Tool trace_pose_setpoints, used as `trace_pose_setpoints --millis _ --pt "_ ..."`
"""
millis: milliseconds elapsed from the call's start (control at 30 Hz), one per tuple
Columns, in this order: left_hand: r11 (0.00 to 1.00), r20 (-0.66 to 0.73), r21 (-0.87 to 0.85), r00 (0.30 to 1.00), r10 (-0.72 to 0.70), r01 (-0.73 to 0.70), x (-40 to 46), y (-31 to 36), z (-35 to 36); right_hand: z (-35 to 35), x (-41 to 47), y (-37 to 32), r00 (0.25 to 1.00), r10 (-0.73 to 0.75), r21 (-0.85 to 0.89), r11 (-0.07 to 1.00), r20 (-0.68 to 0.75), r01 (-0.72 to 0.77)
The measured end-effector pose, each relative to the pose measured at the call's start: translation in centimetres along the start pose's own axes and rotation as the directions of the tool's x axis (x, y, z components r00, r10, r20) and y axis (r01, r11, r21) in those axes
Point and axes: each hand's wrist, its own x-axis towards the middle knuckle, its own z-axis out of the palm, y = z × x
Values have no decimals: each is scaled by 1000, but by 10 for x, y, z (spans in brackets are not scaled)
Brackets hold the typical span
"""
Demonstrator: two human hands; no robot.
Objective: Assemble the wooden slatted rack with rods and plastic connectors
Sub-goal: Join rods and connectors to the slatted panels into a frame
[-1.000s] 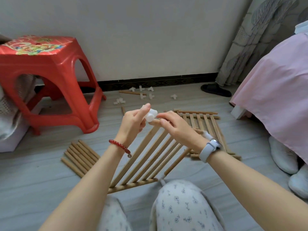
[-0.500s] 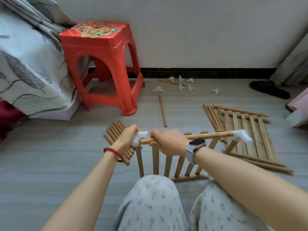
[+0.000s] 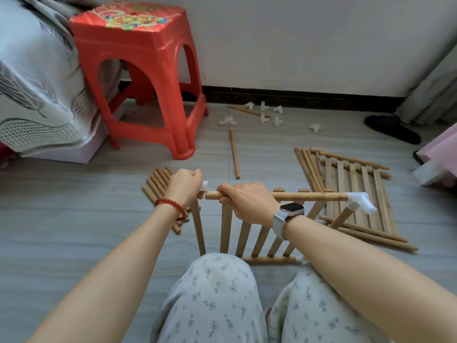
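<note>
Where wall meets: grey plank floor [image 3: 74, 219].

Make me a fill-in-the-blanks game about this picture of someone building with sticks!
1. The right hand grips a wooden ____.
2. The left hand holds a white plastic ____.
3. The stool near the wall is ____ in colour.
4. The right wrist wears a white ____.

Missing words: rod; connector; red; watch
</note>
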Motion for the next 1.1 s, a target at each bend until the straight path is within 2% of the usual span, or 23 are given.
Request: trace_pose_setpoints --millis 200,300,600,800,967,1100 --pt "999 31 50 999 11 -12 -6 3 1 2 -3 -2 1000 14 46 999 -7 -14" --pt "998 69 29 996 49 -51 -4 -3 3 2 -4 -3 1000 15 49 999 -6 -15" --pt "997 62 9 996 71 -71 -11 -11 1 4 -4 4 997 70 66 995 -20 -68" --pt "990 11 87 994 109 -109 -21 -3 7 2 -12 -2 998 64 73 995 -25 -62" --pt "982 -1 167 996 85 -84 -24 -4 14 2 -15 -3 998 61 82 995 -16 -59" --pt "984 -32 149 994 106 -100 -18 -12 17 4 -17 -2 998 51 92 995 -35 -47"
